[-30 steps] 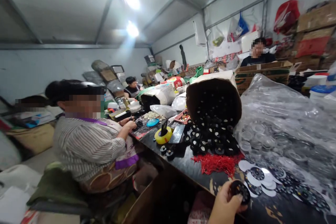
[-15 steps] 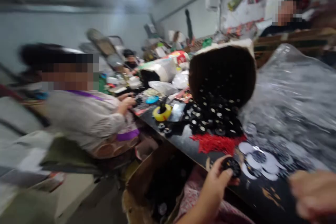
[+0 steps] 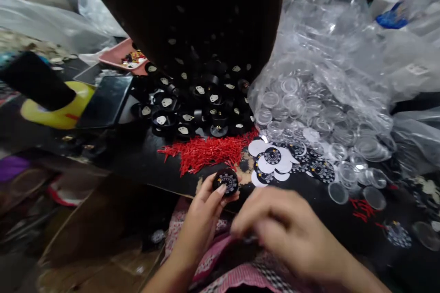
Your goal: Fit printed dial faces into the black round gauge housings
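My left hand [image 3: 202, 208] is closed around a small round black dial case [image 3: 228, 179], thumb on its rim, with white numerals and a small yellow mark face up. Just right of it is my right hand [image 3: 285, 229], fingers curled in and blurred; whatever they may hold is hidden. Beyond the dial case lies a heap of thin red pointers [image 3: 206, 151]. White and black printed paper discs [image 3: 275, 165] lie on the table ahead of my right hand. Behind the pointers, black round cases [image 3: 185, 119] spill out of a dark-mouthed container [image 3: 206, 13].
Clear round covers [image 3: 309, 105] spill from a plastic bag [image 3: 330, 23] at right. On the left are a yellow tape roll [image 3: 34, 112], a dark flat phone-like slab [image 3: 105, 100] and a pink tray [image 3: 115, 55]. An open cardboard box [image 3: 85, 224] sits below the table edge [image 3: 161, 187].
My view has turned right and down from a co-worker on the left to the table. The right hand has come close to the left, which still holds the dial case.
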The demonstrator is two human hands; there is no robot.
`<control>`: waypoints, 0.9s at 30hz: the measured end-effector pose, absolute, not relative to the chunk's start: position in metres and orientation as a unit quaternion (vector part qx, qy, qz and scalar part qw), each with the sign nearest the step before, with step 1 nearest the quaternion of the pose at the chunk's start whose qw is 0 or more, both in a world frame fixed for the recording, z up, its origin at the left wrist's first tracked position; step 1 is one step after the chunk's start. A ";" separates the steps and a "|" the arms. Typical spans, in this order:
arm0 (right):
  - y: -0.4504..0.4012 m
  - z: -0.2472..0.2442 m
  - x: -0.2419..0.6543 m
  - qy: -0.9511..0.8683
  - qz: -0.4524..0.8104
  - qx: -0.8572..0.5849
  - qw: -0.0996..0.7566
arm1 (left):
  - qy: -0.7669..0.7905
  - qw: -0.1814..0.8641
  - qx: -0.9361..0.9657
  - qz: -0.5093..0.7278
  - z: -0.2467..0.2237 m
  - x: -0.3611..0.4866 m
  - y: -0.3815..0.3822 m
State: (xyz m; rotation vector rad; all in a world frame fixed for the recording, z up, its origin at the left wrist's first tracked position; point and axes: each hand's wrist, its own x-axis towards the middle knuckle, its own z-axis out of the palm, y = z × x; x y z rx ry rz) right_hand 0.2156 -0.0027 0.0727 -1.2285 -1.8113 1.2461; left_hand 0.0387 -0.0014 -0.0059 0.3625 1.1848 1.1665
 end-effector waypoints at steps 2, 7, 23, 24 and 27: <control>0.015 0.052 0.209 -0.654 0.461 -0.523 0.293 | 0.521 0.675 0.177 0.491 -0.004 0.038 -0.002; 0.023 0.021 0.202 -0.679 0.432 -0.541 0.245 | 0.534 0.634 0.351 0.436 -0.006 0.038 -0.008; 0.055 0.017 0.160 -0.800 0.138 -0.584 0.029 | 0.497 0.638 0.175 0.562 -0.013 0.020 -0.003; 0.057 0.016 0.157 -0.803 0.121 -0.583 0.021 | 0.488 0.643 0.162 0.568 -0.011 0.021 -0.001; 0.057 0.014 0.155 -0.805 0.121 -0.580 0.025 | 0.471 0.657 0.148 0.569 -0.008 0.024 0.002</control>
